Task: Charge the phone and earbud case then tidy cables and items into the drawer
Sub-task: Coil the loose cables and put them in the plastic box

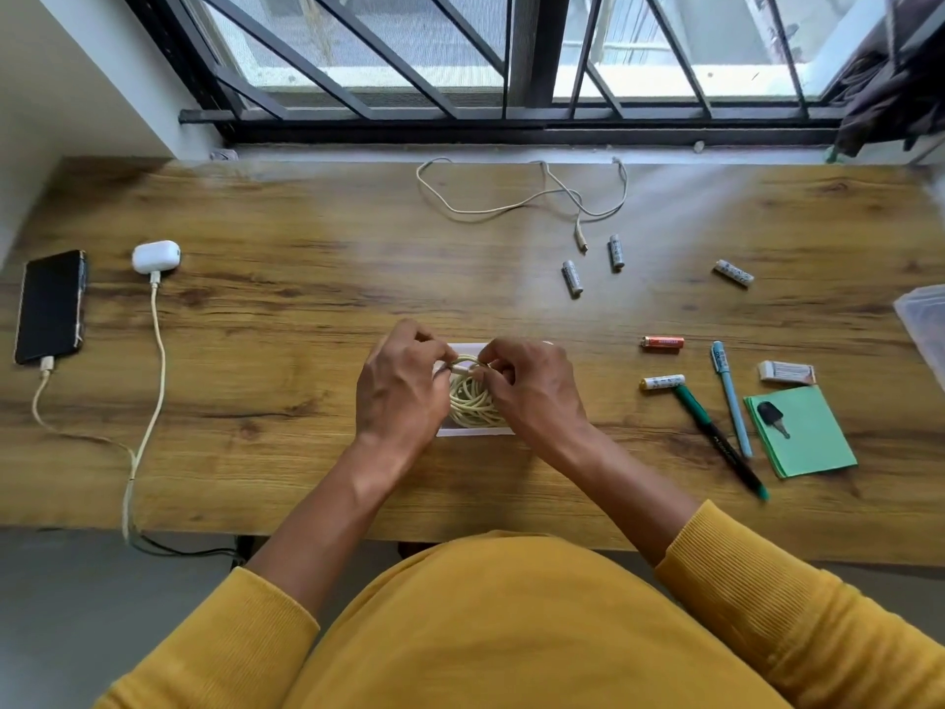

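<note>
A black phone (49,306) lies at the desk's left edge with a cable plugged into its near end. Beside it sits a white earbud case (156,256), also with a cable plugged in. At the desk's middle, a cream coiled cable (473,396) rests over a small white box (468,349). My left hand (399,386) and my right hand (532,388) both pinch the coil at its top, where its plug end shows between my fingers. A second loose white cable (511,197) sprawls near the window.
Several batteries (572,278) lie scattered right of centre, one of them orange (662,342). Two pens (731,399), an eraser (786,373) and a green notepad (813,442) with a key (772,417) lie at the right. A clear plastic container (925,324) pokes in at the right edge.
</note>
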Tool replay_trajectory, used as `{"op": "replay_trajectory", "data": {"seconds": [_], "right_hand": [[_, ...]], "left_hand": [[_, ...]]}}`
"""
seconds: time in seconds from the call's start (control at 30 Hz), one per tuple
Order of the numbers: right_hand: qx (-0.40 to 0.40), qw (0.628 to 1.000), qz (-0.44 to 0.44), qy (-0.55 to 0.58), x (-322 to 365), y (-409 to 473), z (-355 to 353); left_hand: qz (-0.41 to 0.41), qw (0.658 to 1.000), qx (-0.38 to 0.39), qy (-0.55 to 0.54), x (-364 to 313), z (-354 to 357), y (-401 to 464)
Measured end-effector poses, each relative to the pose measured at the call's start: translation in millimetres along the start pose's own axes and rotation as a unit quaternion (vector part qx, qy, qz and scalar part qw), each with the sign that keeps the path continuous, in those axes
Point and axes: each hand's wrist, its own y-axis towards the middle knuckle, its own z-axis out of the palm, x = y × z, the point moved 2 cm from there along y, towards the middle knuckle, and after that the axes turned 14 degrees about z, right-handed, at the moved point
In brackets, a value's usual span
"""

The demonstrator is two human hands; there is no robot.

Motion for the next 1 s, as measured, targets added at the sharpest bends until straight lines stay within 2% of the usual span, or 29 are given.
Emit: {"op": "replay_trajectory", "data": {"seconds": [0.5,0.7,1.0], "right_hand": [[-0.01,0.992,-0.067,-0.104,6.7,9.0,11.0],[-0.006,0.996,-0.063,-0.059,5.7,10.5,5.1],[-0.044,0.996,-0.071,0.007,10.0,17.5,-16.9]], "left_hand": [[-0.026,0.998,0.048,0.02,0.5,11.5,7.2],[-0.05,0.998,0.029,-0.035,4.6,4.0,10.0],[-0.074,0.99,-0.019,-0.116,5.0,-8.4,9.4]]}}
